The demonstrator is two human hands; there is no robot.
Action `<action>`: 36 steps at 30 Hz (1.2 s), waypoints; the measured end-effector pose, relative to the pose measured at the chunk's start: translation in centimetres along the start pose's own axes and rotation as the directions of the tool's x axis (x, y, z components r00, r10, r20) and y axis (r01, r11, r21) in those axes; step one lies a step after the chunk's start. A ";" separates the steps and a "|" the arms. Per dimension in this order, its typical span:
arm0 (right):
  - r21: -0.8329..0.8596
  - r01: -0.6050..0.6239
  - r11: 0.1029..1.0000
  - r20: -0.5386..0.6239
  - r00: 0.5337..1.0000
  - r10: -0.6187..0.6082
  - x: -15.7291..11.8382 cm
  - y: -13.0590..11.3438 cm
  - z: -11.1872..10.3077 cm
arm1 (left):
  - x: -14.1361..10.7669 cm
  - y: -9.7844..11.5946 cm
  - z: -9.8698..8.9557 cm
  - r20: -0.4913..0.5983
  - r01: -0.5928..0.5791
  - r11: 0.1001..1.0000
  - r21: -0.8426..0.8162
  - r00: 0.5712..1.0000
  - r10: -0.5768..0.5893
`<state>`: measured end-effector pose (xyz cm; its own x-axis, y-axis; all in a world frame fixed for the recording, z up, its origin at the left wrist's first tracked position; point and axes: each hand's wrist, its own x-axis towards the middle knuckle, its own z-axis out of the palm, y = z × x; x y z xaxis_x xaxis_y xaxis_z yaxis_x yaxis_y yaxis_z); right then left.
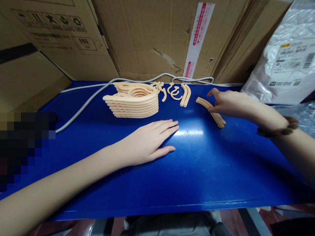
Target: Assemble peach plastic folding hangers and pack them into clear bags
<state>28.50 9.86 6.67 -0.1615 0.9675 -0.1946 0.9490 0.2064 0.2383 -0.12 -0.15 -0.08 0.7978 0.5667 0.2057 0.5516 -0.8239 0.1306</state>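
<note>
My left hand (152,141) lies flat on the blue table, palm down with the fingers stretched out, and holds nothing. My right hand (221,100) is over a small bundle of curved cream plastic arms (216,118), apparently hanger parts. Its thumb and index finger are apart, the thumb close to the bundle; whether it touches cannot be told. Beyond my left hand stands a neat stack of cream plastic hanger pieces (137,106). Cream hooks (175,93) and two more curved arms (185,95) lie between the stack and my right hand.
A grey-white cable (83,111) runs along the back of the blue table (187,183). Cardboard boxes (152,36) form a wall behind it. At the right back stands a bubble-wrapped package (275,72) with a label. A dark blurred-out patch (24,147) covers the left side.
</note>
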 end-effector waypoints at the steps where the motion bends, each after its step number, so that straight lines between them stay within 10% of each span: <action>1: 0.015 0.028 0.999 0.014 0.999 -0.028 -0.8 -0.1 0.1 | 0.0 0.0 0.0 -0.001 -0.001 1.000 0.000 1.000 0.001; 12: 0.128 0.314 0.941 -0.065 0.949 -0.308 -7.1 -6.6 0.5 | -0.2 0.0 0.2 -0.027 0.009 0.999 -0.039 1.000 -0.010; 19: 0.710 0.362 0.604 -0.107 0.903 -0.416 -3.2 -6.0 0.4 | -0.1 -0.1 0.0 -0.040 -0.020 0.998 -0.061 0.999 0.017; 24: 0.305 0.450 0.839 -0.435 0.850 -0.298 1.3 -5.3 -0.9 | 0.2 -0.2 -0.1 -0.041 -0.074 0.993 -0.092 0.997 0.071; 36: -0.194 0.428 0.883 -0.399 0.787 -0.470 8.3 -6.2 -1.9 | 0.4 -0.1 -0.5 -0.038 -0.072 0.989 -0.126 0.997 0.067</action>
<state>20.72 16.85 5.39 -0.6813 0.7230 0.1148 0.7157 0.6249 0.3119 -0.02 0.17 0.46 0.8234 0.5091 0.2507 0.4578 -0.8570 0.2368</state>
